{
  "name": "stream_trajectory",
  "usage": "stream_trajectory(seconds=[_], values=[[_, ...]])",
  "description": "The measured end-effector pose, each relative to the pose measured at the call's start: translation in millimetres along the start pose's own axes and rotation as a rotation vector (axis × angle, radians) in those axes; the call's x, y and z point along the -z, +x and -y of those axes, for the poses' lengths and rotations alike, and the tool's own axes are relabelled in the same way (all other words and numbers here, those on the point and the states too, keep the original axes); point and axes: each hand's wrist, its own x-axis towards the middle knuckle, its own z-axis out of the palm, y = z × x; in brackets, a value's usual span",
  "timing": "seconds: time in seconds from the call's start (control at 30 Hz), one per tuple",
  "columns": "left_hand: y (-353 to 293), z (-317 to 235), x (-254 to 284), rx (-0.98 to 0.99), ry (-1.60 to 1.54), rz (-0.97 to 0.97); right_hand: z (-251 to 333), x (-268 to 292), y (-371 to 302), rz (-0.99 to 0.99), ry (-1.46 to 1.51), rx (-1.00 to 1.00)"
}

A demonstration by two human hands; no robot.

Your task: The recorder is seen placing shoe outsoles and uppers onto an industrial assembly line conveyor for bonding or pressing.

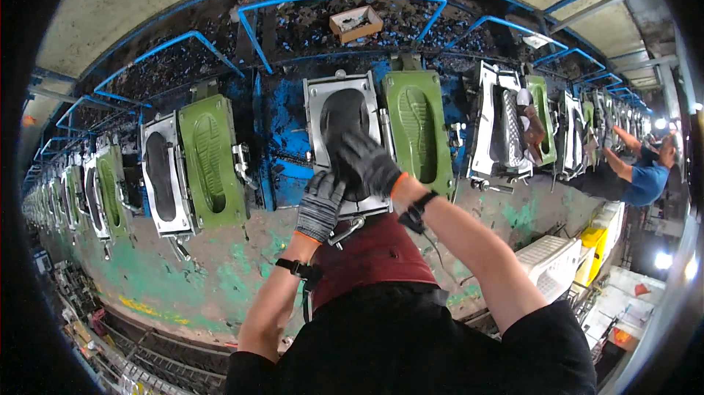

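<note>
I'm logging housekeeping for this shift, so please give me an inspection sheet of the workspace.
Surface: blue bed, dark-stained; floor, worn green paint.
Job's things: black sole-shaped piece in a silver frame; green mould half beside it.
Clutter: dark and blue scraps beyond the bed; cardboard box among them.
Left grip: gloved, at the frame's lower left; hold unclear.
Right grip: gloved, spread over the black piece.
Cables: thin dark cord by the right wristband.
Surroundings: similar moulds in a row both sides; co-worker in blue further right.

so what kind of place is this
Probably a shoe-sole molding workshop: a long row of open molds with sole-shaped hollows, dark sole-shaped pieces lying in silver halves, and a co-worker farther along.
</note>
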Motion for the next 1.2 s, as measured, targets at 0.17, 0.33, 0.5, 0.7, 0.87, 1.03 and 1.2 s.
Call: stream_trajectory(seconds=[0.17, 0.33, 0.5, 0.7, 0.87, 1.03, 1.2], values=[[26, 13, -7, -0.354, 0.019, -0.017, 36, -5, -50, 0.023, 0.274, -0.163], [28, 10, 5, -0.448, 0.114, 0.097, 63, -26, -65, -0.177, 0.255, -0.24], [79, 14, 8, -0.25, 0.09, 0.154, 117, -7, -72, 0.091, 0.26, -0.527], [171, -26, -28, -0.059, 0.158, -0.193, 100, 5, -82, 0.238, 0.306, -0.434], [173, -13, -31, -0.08, 0.014, -0.234, 93, 5, -85, 0.244, 0.361, -0.392], [178, -31, -23, -0.089, 0.244, -0.044, 93, 4, -88, 0.206, 0.392, -0.376], [190, -53, -10, -0.095, 0.416, 0.174, 87, 7, -91, 0.191, 0.281, -0.344]])
